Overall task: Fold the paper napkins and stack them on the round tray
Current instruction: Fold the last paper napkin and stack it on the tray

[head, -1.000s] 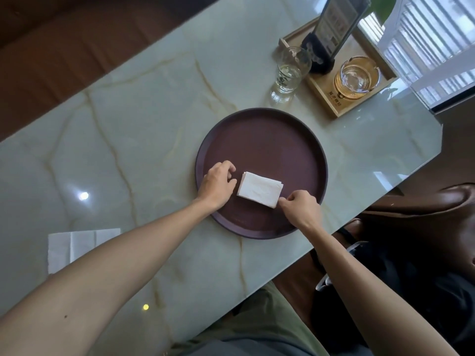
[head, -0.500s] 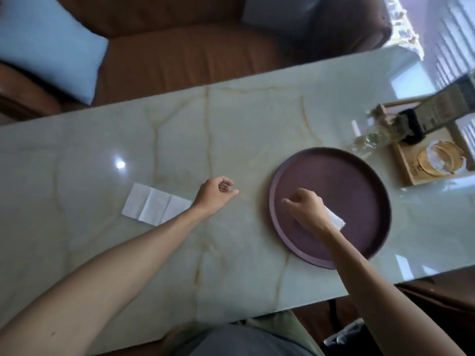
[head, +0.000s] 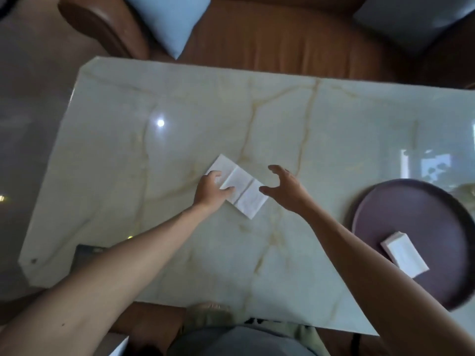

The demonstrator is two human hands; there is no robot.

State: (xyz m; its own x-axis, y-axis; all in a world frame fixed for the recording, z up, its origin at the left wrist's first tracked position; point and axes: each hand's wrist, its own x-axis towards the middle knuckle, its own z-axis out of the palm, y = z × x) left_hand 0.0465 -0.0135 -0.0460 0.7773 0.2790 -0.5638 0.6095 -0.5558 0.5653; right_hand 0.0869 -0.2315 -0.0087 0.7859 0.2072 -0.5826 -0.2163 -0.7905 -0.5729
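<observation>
1. Left hand point(head: 210, 188) lay flat on the napkin point(head: 237, 189), fingers point(head: 227, 189) spread and pressing down on its left part, not pinching it.
2. Right hand point(head: 285, 187) hung just beside the napkin's right end, fingers wide apart and curled a bit, holding nothing, thumb close to the paper but maybe not touching.
3. Napkin sat in the middle of the table point(head: 180, 124), opened out long, with crease lines across it, slanted from upper left to lower right.
4. One folded stack point(head: 404, 254) already sat on the round tray point(head: 437, 209), far off to the right, near the near rim.
5. Best way to do this fold, most likely: keep the left part pinned, lift the right end with the free hand, bring it over along a crease, line up the edges, then rub the fold flat.
6. Paper looked thin and soft, so easy to slide or crumple if pushed too hard.
7. Table top was pale green stone with yellow lines, very shiny, with a bright light spot on it; probably slippery for paper.
8. Brown sofa point(head: 257, 34) stood past the far edge, with a light blue cushion point(head: 169, 19) at the left and a grey cushion point(head: 411, 19) at the right.
</observation>
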